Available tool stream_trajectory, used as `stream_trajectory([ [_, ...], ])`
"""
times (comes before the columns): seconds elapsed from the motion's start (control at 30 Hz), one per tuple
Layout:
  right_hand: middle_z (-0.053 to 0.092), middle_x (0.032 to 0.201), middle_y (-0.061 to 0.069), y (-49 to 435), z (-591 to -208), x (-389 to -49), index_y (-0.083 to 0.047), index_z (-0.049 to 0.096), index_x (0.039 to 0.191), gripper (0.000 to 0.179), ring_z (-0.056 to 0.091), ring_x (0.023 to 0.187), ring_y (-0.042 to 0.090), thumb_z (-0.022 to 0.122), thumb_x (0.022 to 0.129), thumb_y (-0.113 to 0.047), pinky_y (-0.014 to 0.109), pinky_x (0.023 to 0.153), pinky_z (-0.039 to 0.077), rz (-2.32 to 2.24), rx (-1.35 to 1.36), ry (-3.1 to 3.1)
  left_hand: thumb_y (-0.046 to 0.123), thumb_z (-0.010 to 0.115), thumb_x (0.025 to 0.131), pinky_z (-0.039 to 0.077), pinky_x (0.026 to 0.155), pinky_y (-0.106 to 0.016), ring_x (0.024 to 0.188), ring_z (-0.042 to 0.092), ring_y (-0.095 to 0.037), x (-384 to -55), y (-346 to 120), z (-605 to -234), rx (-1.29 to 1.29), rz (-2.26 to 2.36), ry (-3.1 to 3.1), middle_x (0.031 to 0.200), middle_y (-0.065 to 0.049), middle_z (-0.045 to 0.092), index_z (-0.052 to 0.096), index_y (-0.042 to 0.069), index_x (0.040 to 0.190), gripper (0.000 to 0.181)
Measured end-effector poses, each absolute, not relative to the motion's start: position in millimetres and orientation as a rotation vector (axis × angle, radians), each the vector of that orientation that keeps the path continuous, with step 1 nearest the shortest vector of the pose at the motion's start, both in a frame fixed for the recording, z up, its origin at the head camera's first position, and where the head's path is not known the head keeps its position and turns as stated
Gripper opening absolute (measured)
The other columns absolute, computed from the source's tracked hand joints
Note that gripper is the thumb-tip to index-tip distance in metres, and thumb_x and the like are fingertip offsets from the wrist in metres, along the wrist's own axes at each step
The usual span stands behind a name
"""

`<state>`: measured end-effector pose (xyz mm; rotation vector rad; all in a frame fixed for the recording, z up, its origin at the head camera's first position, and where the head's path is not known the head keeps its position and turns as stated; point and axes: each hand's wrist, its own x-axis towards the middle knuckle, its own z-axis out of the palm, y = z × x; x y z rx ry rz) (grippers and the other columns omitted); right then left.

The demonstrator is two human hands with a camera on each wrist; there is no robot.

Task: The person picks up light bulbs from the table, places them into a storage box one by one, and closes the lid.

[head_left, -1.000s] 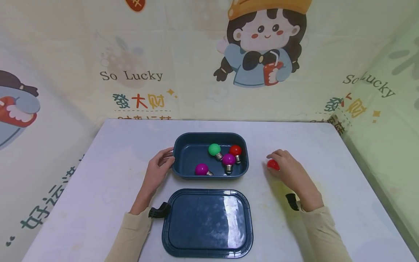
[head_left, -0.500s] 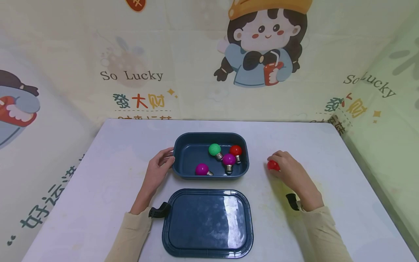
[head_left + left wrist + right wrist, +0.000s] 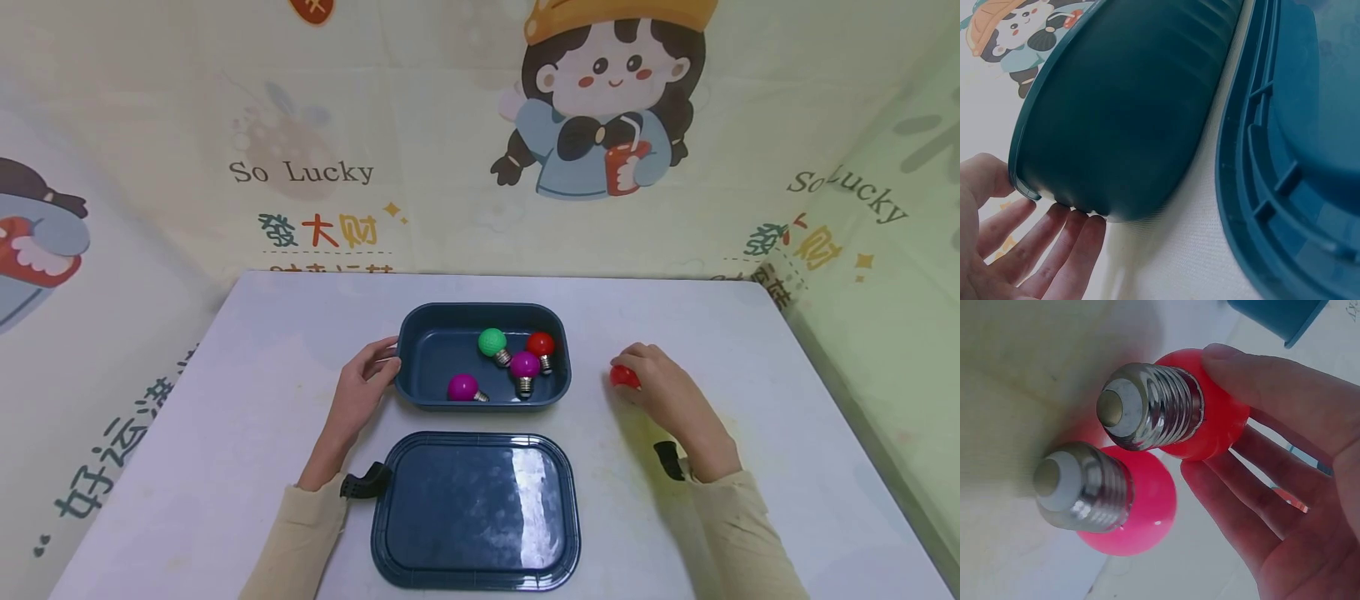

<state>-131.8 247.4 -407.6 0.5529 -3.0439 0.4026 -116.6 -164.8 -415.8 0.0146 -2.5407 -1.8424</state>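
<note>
My left hand (image 3: 360,387) rests against the left end of a dark blue plastic box (image 3: 431,354). In the left wrist view its straight fingers touch the box's outer wall (image 3: 1122,106), with the thumb up at the rim. Inside the box lie a green bulb (image 3: 492,342), a red bulb (image 3: 540,343) and two purple bulbs (image 3: 462,387). To the right of the box, my right hand (image 3: 662,392) pinches a red light bulb (image 3: 1219,422) between thumb and fingers, metal base towards the wrist camera. A pinkish-red bulb (image 3: 1144,509) sits close beside it, hidden in the head view.
The box's dark blue lid (image 3: 472,512) lies flat on the white table (image 3: 247,400), just in front of the box. My left wrist strap (image 3: 366,482) is over the lid's left edge. A printed cloth (image 3: 442,150) hangs behind the table.
The red bulb at my right fingertips has shifted very slightly. My left hand, the box and the bulbs inside it have stayed in place.
</note>
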Motion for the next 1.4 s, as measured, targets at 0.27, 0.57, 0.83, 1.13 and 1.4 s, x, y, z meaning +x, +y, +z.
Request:
stream_trajectory([
  [0.27, 0.066, 0.109, 0.018, 243.8, -402.0, -133.4, 0.002, 0.071, 0.109, 0.037, 0.06, 0.101, 0.034, 0.085, 0.075, -0.002, 0.049, 0.085, 0.056, 0.407, 0.617, -2.962, 0.013, 0.055, 0.102, 0.048, 0.083, -0.009, 0.124, 0.056, -0.036, -116.0, -164.5, -413.0, 0.01, -1.835, -2.545, 0.135, -0.024, 0.056, 0.05, 0.001, 0.143, 0.042],
  [0.57, 0.066, 0.11, 0.018, 232.9, -390.3, -131.7, 0.001, 0.071, 0.11, 0.038, 0.06, 0.102, 0.034, 0.085, 0.075, -0.002, 0.049, 0.084, 0.057, 0.433, 0.62, -2.941, 0.013, 0.055, 0.102, 0.047, 0.084, -0.008, 0.125, 0.056, -0.036, -116.2, -164.3, -412.4, 0.019, -1.812, -2.558, 0.136, -0.023, 0.056, 0.05, 0.002, 0.143, 0.042],
  [0.83, 0.065, 0.115, 0.017, 225.4, -382.5, -131.8, -0.001, 0.07, 0.115, 0.042, 0.06, 0.107, 0.034, 0.085, 0.076, -0.004, 0.048, 0.083, 0.058, 0.478, 0.609, -2.962, 0.014, 0.055, 0.102, 0.048, 0.085, -0.01, 0.124, 0.057, -0.034, -115.3, -164.3, -412.0, 0.03, -1.822, -2.551, 0.135, -0.022, 0.057, 0.051, 0.003, 0.142, 0.042],
  [1.13, 0.065, 0.116, 0.017, 218.0, -377.9, -129.9, -0.003, 0.071, 0.116, 0.042, 0.06, 0.107, 0.033, 0.084, 0.077, -0.005, 0.046, 0.081, 0.059, 0.461, 0.61, -2.962, 0.013, 0.056, 0.102, 0.048, 0.083, -0.009, 0.123, 0.057, -0.035, -116.1, -164.5, -412.9, 0.016, -1.845, -2.539, 0.135, -0.024, 0.056, 0.05, 0.002, 0.142, 0.042],
  [1.4, 0.065, 0.117, 0.015, 210.7, -370.3, -130.2, -0.002, 0.069, 0.118, 0.042, 0.059, 0.108, 0.032, 0.083, 0.078, -0.004, 0.046, 0.082, 0.059, 0.459, 0.654, -2.926, 0.014, 0.055, 0.102, 0.047, 0.083, -0.008, 0.124, 0.057, -0.035, -116.1, -165.0, -414.9, 0.015, -1.837, -2.541, 0.135, -0.023, 0.056, 0.05, 0.002, 0.143, 0.043],
])
